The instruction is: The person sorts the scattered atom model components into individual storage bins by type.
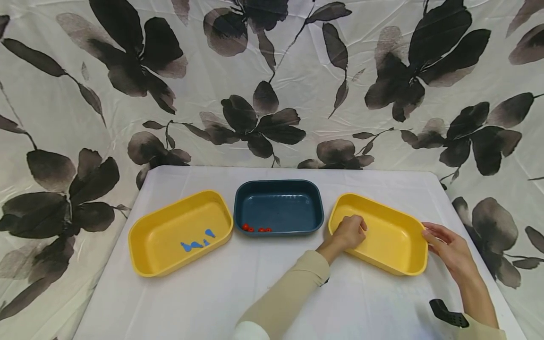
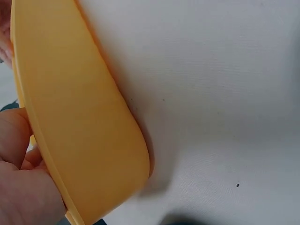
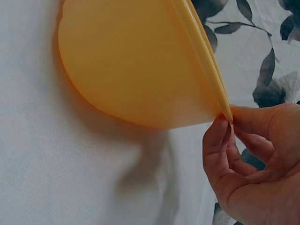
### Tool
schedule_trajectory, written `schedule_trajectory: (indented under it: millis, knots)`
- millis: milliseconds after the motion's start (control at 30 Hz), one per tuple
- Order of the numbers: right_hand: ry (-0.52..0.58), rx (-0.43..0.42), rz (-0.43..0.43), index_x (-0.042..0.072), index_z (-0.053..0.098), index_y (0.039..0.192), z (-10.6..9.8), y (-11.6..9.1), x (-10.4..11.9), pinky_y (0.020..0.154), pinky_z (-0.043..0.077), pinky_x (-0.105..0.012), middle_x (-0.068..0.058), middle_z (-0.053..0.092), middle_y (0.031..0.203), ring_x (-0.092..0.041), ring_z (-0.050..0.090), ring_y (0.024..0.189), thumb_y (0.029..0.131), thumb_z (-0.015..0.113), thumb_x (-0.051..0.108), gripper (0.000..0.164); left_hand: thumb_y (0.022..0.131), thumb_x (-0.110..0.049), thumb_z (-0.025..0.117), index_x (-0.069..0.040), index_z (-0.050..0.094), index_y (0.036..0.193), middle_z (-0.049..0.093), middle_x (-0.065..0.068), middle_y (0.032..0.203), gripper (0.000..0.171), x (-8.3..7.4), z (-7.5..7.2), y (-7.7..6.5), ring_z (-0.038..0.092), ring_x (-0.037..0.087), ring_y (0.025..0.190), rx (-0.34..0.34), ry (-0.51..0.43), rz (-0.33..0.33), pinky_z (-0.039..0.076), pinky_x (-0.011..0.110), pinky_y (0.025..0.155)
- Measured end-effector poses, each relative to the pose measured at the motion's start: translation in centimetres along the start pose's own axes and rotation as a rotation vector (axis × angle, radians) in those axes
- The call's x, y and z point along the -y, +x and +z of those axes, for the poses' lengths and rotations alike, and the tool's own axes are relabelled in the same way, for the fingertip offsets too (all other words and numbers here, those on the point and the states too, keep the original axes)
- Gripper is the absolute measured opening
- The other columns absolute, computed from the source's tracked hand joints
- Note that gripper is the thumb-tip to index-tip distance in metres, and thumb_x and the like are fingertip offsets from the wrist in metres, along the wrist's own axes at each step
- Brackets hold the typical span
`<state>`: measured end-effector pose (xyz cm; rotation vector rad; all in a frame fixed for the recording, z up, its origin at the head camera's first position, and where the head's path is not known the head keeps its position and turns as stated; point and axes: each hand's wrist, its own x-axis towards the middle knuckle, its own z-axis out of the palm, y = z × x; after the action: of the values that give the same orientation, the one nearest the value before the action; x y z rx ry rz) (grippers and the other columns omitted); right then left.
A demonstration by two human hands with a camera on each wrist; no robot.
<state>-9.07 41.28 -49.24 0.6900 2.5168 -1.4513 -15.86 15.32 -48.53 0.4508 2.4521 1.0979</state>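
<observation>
My right hand (image 1: 452, 250) pinches the right-end rim of the right-hand yellow tray (image 1: 395, 241) between thumb and fingers, as the right wrist view shows closely. Inside the left end of that tray is my left hand (image 1: 349, 232), its fingers curled, with the wrist across the near rim. In the left wrist view the tray wall (image 2: 79, 108) covers the left fingertips, so I cannot tell whether they hold something. No loose pieces show on the visible floor of this tray.
A dark blue tray (image 1: 278, 181) in the middle holds several small red pieces (image 1: 250, 229) along its near side. The left yellow tray (image 1: 157, 236) holds several small blue pieces (image 1: 196, 244). All stand on a white-covered table (image 1: 191, 307) before a flowered cloth (image 1: 314, 108).
</observation>
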Motion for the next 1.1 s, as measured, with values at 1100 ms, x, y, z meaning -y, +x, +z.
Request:
schedule_trajectory:
  millis: [1100]
  knots:
    - [-0.009, 0.000, -0.010, -0.002, 0.041, 0.152, 0.0, -0.1, 0.0, 0.078, 0.053, -0.010, -0.017, 0.048, 0.141, 0.005, 0.054, 0.092, 0.104, 0.057, 0.047, 0.071, 0.098, -0.011, 0.070, -0.009, 0.071, 0.095, 0.059, -0.006, 0.079, 0.004, 0.6, -0.7, -1.3, 0.052, 0.004, 0.072, -0.035, -0.037, 0.094, 0.044, 0.012, 0.066]
